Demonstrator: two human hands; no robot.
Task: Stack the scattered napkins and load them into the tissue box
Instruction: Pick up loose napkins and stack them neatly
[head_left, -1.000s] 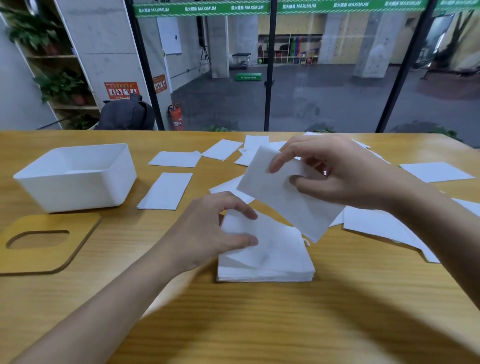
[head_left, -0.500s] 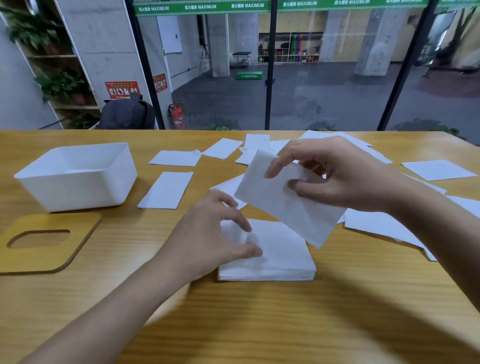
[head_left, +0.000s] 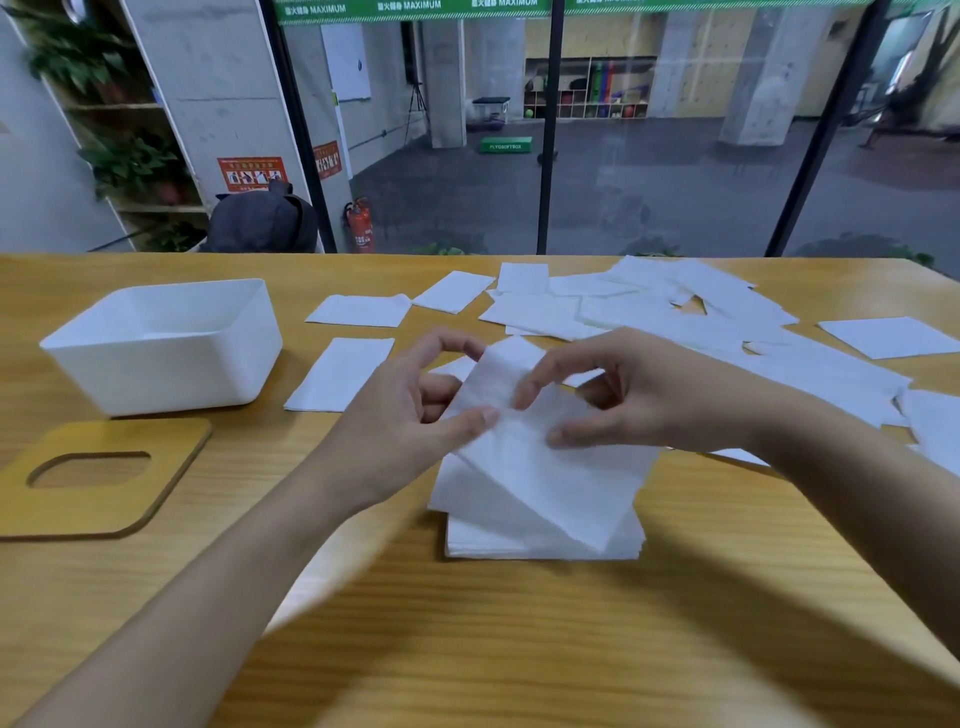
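A neat stack of white napkins lies on the wooden table in front of me. Just above it a single white napkin is tilted, its low corner over the stack. My left hand pinches its left edge between thumb and fingers. My right hand grips its upper right part. The open white tissue box stands at the left and looks empty. Several loose napkins lie scattered across the far half of the table, and one napkin rests near the box.
The wooden lid with an oval slot lies flat at the near left, in front of the box. More napkins spread toward the right edge. A glass wall runs behind the table's far edge.
My left hand has risen from the stack and taken the napkin's left edge. The right hand has lowered the napkin toward the stack. The view has shifted, showing more scattered napkins.
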